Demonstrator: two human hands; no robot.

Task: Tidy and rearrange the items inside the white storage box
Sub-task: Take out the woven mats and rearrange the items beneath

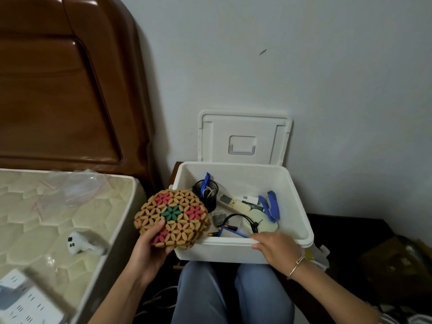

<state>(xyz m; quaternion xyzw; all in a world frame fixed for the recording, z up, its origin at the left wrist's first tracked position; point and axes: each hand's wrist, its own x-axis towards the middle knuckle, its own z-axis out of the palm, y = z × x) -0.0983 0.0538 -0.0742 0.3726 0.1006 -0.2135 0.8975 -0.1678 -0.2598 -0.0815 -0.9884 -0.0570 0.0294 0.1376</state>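
White storage box point(222, 251), mid-sort — left hand point(149, 251) grasps the beaded mat point(173, 218) at its left edge, right hand point(275, 246) clasps the near rim; next, probably, finding the mat a flat spot.

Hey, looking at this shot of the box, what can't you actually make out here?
Head view, box left front corner: hidden behind the mat held by the left hand.
Head view, remote buttons: too small to read.
Head view, pen cup contents: mostly hidden by its dark mesh.
Head view, power strip: blurred, cut off by the bottom-left edge.
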